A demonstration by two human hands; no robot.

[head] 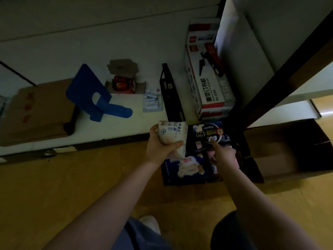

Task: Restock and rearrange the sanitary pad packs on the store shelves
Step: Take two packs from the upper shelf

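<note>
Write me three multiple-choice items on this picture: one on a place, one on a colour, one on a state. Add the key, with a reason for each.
1. Where does the stapler box stand?
A. on the floor
B. on the white shelf, right of the black rack
C. hanging from the wall

2. What colour is the bookend on the shelf?
A. blue
B. red
C. yellow

3. What is the person's left grip doing?
A. resting open on the floor
B. pointing at the bookend
C. holding a white pack

Key:
1 B: the box sits on the shelf, just right of the rack.
2 A: the bookend is plainly blue.
3 C: fingers and thumb curl round the pack.
</note>
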